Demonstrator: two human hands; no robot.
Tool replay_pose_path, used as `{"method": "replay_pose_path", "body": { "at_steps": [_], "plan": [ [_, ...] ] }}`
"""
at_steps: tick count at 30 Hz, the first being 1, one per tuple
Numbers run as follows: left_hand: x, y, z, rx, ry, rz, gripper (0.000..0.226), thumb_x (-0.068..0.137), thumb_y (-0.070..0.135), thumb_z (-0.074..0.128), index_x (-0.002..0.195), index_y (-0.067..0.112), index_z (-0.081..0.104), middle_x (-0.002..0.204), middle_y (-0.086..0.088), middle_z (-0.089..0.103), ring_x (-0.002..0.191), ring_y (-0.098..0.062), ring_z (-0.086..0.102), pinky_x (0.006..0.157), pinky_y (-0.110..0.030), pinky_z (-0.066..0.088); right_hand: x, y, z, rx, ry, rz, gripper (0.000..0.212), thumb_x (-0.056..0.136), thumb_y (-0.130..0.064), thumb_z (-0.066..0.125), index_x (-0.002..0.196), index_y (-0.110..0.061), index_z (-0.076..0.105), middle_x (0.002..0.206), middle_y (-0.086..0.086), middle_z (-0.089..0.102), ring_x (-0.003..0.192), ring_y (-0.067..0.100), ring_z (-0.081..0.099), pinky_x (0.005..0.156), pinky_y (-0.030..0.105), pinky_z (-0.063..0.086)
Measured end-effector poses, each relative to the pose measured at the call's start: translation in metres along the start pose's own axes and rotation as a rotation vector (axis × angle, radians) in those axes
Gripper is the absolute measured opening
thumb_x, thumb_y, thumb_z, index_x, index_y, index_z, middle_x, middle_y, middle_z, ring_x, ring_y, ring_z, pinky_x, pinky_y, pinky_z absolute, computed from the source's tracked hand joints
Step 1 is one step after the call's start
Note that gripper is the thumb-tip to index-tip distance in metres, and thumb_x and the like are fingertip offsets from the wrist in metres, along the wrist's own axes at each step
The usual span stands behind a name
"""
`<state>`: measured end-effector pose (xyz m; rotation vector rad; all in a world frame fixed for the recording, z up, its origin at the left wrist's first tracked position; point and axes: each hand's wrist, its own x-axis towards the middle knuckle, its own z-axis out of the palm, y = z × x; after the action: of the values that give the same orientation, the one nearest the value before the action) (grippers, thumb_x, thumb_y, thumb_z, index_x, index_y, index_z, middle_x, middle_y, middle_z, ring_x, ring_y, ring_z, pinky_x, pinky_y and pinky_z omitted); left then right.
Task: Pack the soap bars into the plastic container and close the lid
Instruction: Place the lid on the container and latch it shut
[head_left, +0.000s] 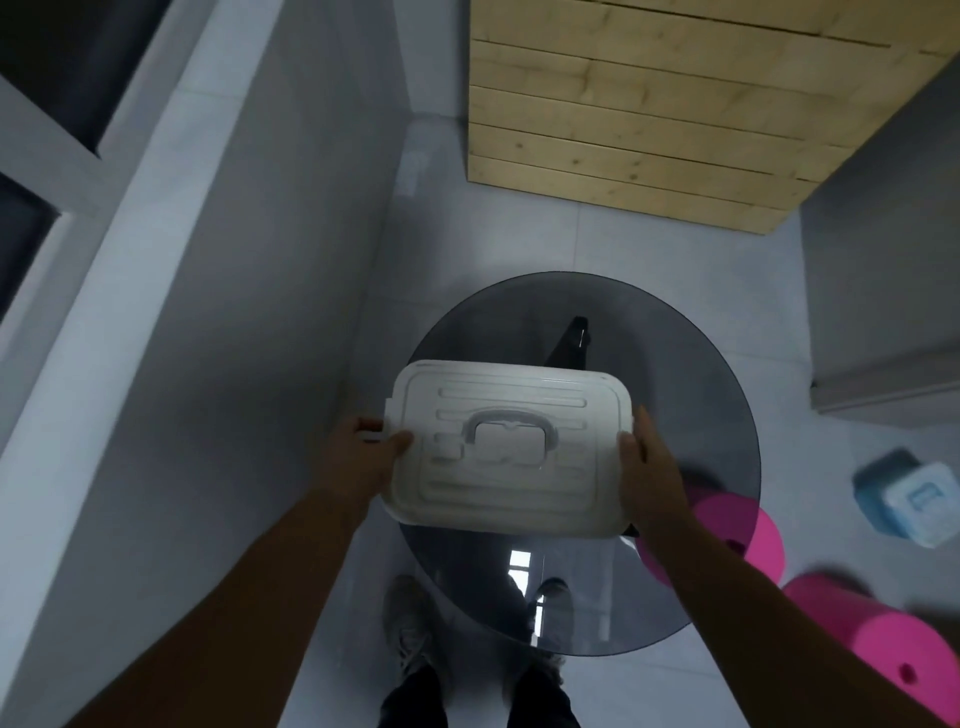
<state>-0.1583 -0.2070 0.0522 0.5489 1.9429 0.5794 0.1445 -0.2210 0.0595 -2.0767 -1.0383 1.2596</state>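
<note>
While both hands grip it, white rectangular plastic container (506, 449) with lid on sits over round dark glass table (691, 364). Left hand (363, 454) and right hand (649, 475) clamp short ends. No soap bars visible; contents hidden; latching unclear.

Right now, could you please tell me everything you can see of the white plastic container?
The white plastic container is rectangular with rounded corners, its ribbed lid on and a grey handle lying flat in the lid's recess. It sits slightly tilted over the round smoked-glass table, gripped at its short ends by the left hand and right hand. Its contents are hidden.
</note>
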Motion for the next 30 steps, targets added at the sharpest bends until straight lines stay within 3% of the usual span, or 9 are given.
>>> {"method": "replay_pose_path", "body": {
  "at_steps": [2,5,7,12,17,22,24,27,30],
  "plan": [
    [0.006,-0.002,-0.002,-0.025,-0.016,-0.043,0.033,0.075,0.016,0.084,0.097,0.014,0.060,0.108,-0.018,0.067,0.095,-0.035,0.066,0.077,-0.041,0.056,0.003,0.005,-0.001,0.051,-0.029,0.096,0.054,0.092,-0.041,0.039,0.143,-0.023,0.042,0.140,0.009,0.055,0.126,0.032,0.054,0.106,0.055,0.044],
    [0.011,-0.002,-0.003,-0.023,-0.035,-0.062,0.045,0.075,0.015,0.083,0.114,0.007,0.061,0.115,-0.018,0.066,0.102,-0.034,0.064,0.080,-0.039,0.053,0.003,0.006,-0.001,0.177,-0.047,0.176,0.034,0.100,-0.034,0.041,0.130,-0.025,0.054,0.122,0.008,0.064,0.112,0.033,0.062,0.094,0.058,0.053],
    [0.013,-0.004,-0.004,-0.022,-0.048,-0.080,0.052,0.076,0.017,0.083,0.122,0.009,0.060,0.120,-0.017,0.064,0.107,-0.034,0.062,0.085,-0.042,0.051,0.001,0.006,0.000,0.254,-0.067,0.236,0.036,0.099,-0.041,0.042,0.131,-0.032,0.055,0.121,0.006,0.066,0.108,0.032,0.064,0.086,0.064,0.055],
    [0.022,-0.004,-0.009,-0.086,-0.160,-0.165,0.067,0.078,0.023,0.082,0.136,0.017,0.049,0.130,-0.015,0.059,0.113,-0.031,0.057,0.077,-0.034,0.044,0.003,0.008,-0.003,0.300,-0.102,0.308,0.035,0.096,-0.048,0.046,0.128,-0.036,0.057,0.120,0.008,0.065,0.106,0.037,0.066,0.072,0.068,0.056],
    [0.021,-0.004,-0.015,-0.115,-0.229,-0.193,0.072,0.064,0.034,0.087,0.128,0.023,0.056,0.127,-0.011,0.063,0.116,-0.033,0.059,0.096,-0.050,0.049,0.002,0.008,-0.005,0.336,-0.106,0.356,0.029,0.098,-0.048,0.050,0.122,-0.035,0.059,0.120,0.008,0.064,0.104,0.040,0.066,0.067,0.068,0.056],
    [0.019,-0.009,-0.015,-0.139,-0.305,-0.180,0.047,0.081,0.026,0.077,0.123,0.018,0.059,0.117,-0.009,0.068,0.098,-0.026,0.064,0.075,-0.036,0.052,0.003,0.008,-0.013,0.308,-0.128,0.343,0.040,0.096,-0.048,0.054,0.128,-0.025,0.054,0.120,0.009,0.061,0.103,0.038,0.064,0.060,0.053,0.059],
    [0.021,-0.010,-0.016,-0.128,-0.318,-0.176,0.051,0.078,0.030,0.080,0.124,0.018,0.059,0.116,-0.009,0.069,0.103,-0.029,0.064,0.087,-0.043,0.053,0.002,0.006,-0.015,0.289,-0.129,0.306,0.034,0.097,-0.045,0.054,0.126,-0.026,0.054,0.115,0.005,0.062,0.101,0.034,0.063,0.063,0.054,0.060],
    [0.021,-0.009,-0.019,-0.112,-0.347,-0.179,0.063,0.068,0.038,0.085,0.123,0.020,0.060,0.115,-0.008,0.070,0.107,-0.032,0.065,0.099,-0.053,0.048,0.002,0.006,-0.015,0.255,-0.083,0.237,0.035,0.096,-0.041,0.057,0.126,-0.024,0.057,0.118,0.005,0.066,0.103,0.027,0.065,0.083,0.061,0.057],
    [0.021,-0.008,-0.021,-0.104,-0.413,-0.176,0.086,0.040,0.054,0.093,0.114,0.021,0.065,0.112,-0.008,0.072,0.105,-0.030,0.066,0.098,-0.053,0.049,0.001,0.006,-0.013,0.222,-0.007,0.176,0.039,0.095,-0.037,0.060,0.129,-0.017,0.059,0.116,0.006,0.068,0.101,0.022,0.066,0.080,0.043,0.058]
  ]
}}
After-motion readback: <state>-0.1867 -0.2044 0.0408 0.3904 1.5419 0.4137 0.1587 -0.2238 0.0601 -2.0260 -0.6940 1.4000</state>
